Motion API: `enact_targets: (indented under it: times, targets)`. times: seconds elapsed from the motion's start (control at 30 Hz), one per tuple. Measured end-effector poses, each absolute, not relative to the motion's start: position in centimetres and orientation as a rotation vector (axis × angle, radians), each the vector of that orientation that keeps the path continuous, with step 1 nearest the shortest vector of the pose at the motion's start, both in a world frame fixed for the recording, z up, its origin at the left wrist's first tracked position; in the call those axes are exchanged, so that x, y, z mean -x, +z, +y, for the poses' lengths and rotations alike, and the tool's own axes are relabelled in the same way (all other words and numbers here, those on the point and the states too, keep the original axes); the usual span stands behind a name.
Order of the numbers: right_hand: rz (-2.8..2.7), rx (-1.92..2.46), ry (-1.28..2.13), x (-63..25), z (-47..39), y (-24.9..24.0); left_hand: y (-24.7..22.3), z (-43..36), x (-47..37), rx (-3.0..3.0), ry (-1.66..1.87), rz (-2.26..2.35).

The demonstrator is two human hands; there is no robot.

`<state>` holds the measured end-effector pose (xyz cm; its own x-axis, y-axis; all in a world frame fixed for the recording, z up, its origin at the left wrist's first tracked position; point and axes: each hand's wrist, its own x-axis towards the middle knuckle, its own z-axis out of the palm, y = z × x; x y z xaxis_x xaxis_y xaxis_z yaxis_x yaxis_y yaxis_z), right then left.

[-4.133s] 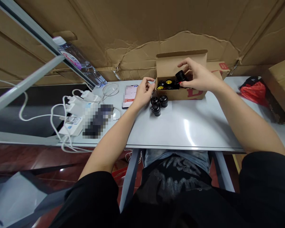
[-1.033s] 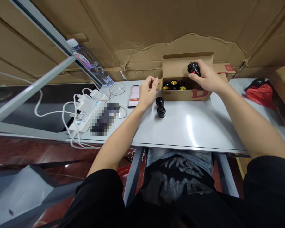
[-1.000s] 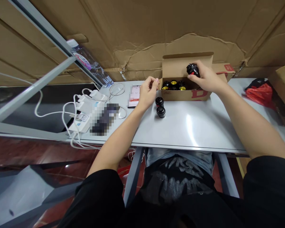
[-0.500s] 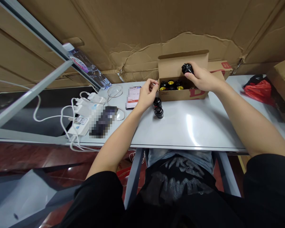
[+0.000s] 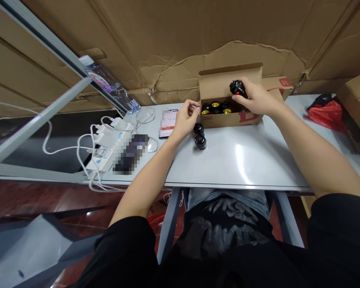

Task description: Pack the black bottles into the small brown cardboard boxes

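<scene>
My right hand (image 5: 251, 96) is closed round a black ribbed cylindrical part (image 5: 237, 87) with a bit of red showing, held above an open cardboard box (image 5: 227, 120). Inside the box stand several similar black parts, some with yellow metal tops (image 5: 215, 105). At the box's left end, my left hand (image 5: 187, 117) pinches its edge with fingers closed. Two more black parts are on the table just below that hand: one black part (image 5: 198, 129) by the box corner and another black part (image 5: 200, 142) closer to me.
Left of my forearm lie a phone (image 5: 168, 124), a blurred dark device (image 5: 131, 154) and a white power strip (image 5: 109, 144) with tangled cables. A water bottle (image 5: 114, 86) leans by the metal frame. On the right are a red plastic bag (image 5: 326, 112) and another carton (image 5: 358, 108).
The black part in my right hand has tilted slightly, and its red area now shows. My left hand stays at the box edge.
</scene>
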<state>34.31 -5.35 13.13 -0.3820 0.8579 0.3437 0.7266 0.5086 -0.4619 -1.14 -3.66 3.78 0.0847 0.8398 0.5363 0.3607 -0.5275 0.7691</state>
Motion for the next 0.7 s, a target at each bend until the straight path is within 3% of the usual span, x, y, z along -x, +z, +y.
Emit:
enact_targets:
  times: [0.7]
  targets:
    - [-2.256,1.167,0.387,-34.9,-7.5,16.4,4.2,-3.9,0.8,-1.946,1.496,1.188]
